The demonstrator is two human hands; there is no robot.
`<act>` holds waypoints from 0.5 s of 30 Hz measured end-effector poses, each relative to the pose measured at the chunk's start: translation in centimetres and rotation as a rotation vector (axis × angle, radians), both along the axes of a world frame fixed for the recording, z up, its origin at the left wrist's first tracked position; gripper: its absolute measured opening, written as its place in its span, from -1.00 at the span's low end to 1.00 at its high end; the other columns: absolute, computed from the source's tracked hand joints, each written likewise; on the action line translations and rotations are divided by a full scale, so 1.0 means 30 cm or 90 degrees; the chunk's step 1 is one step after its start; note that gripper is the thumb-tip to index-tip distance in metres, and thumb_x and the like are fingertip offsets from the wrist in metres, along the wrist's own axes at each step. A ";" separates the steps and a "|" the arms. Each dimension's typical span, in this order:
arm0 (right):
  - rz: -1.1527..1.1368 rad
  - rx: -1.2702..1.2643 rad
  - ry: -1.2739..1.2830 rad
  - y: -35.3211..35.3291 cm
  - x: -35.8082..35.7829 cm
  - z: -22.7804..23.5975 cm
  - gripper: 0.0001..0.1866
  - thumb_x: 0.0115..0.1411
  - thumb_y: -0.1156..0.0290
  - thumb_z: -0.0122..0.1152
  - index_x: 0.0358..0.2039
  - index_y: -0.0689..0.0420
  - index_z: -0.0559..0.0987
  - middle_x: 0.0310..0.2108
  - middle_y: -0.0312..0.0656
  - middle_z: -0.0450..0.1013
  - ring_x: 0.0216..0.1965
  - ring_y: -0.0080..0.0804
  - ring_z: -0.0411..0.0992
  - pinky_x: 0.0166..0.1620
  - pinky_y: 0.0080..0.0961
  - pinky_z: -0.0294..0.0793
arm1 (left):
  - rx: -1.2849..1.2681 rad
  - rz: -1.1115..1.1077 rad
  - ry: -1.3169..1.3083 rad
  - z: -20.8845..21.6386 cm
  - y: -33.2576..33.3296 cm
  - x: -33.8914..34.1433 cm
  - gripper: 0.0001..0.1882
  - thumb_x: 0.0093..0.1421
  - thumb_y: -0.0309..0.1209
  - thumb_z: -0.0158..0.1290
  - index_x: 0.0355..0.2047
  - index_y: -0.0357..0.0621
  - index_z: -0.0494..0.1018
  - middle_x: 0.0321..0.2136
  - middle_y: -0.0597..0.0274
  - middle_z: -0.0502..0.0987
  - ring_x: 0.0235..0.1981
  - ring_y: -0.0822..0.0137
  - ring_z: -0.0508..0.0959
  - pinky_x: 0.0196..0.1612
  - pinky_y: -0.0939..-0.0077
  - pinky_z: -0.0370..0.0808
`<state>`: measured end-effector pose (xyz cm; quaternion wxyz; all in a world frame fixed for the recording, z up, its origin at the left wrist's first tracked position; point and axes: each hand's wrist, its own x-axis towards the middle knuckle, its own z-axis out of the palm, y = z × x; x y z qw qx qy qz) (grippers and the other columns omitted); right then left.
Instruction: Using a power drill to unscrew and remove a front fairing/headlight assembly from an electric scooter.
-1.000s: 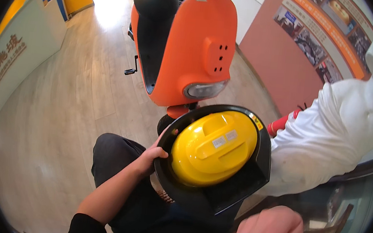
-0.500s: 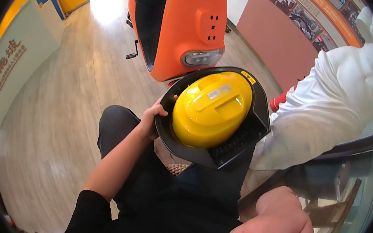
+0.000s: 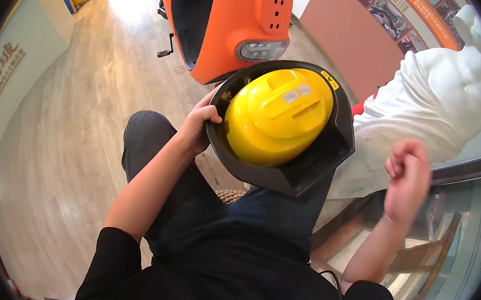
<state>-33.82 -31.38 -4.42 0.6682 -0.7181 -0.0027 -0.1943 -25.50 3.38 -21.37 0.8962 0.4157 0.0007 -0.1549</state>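
Note:
A yellow hard hat (image 3: 265,132) lies crown up inside a black plastic bin (image 3: 301,182) with a raised rim and one angular end. My left hand (image 3: 200,120) grips the bin's left rim, its thumb over the edge and the other fingers mostly hidden behind. The bin is held above my knees, right in front of an orange scooter (image 3: 234,34). Off to the right, my right hand (image 3: 409,172) is raised beside a white statue (image 3: 424,110). Its fingers are curled in, slightly blurred, with nothing visible in them.
The statue's draped base comes close to the bin's right side. A glass-topped table (image 3: 452,240) with wooden parts beneath stands at my right. A curved white counter (image 3: 27,83) is on the left, and a display panel (image 3: 343,50) rises behind.
My right hand has swung up and outward from low near my body. The bin with the hard hat sits a little higher in view and is tilted differently; my left hand keeps its hold.

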 end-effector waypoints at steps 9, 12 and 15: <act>-0.009 0.208 0.209 -0.201 0.098 -0.537 -0.46 0.57 0.09 -0.11 0.36 0.17 0.38 0.27 -0.10 0.42 0.25 -0.27 0.40 0.32 -0.37 0.30 | 0.034 -0.035 -0.011 0.148 -0.072 0.040 0.10 -0.15 -0.53 -0.08 0.55 -0.08 0.01 0.45 0.08 0.19 0.41 0.18 0.28 0.37 0.50 0.25; 0.081 0.454 0.215 -0.139 0.126 -0.426 -0.43 0.53 0.11 -0.07 0.40 0.19 0.33 0.27 -0.13 0.42 0.28 -0.30 0.38 0.34 -0.36 0.30 | 0.110 -0.054 -0.089 0.189 -0.090 0.090 0.16 -0.15 -0.51 -0.06 0.58 -0.04 -0.10 0.45 0.03 0.14 0.46 0.12 0.19 0.44 0.41 0.14; 0.050 0.157 0.336 -0.193 0.158 -0.426 -0.47 0.37 0.37 0.15 0.32 0.22 0.40 0.15 -0.18 0.52 0.21 -0.34 0.44 0.31 -0.35 0.37 | 0.220 -0.062 -0.212 0.224 -0.100 0.149 0.18 -0.15 -0.48 -0.04 0.58 -0.05 -0.15 0.43 -0.05 0.14 0.47 0.07 0.15 0.49 0.33 0.04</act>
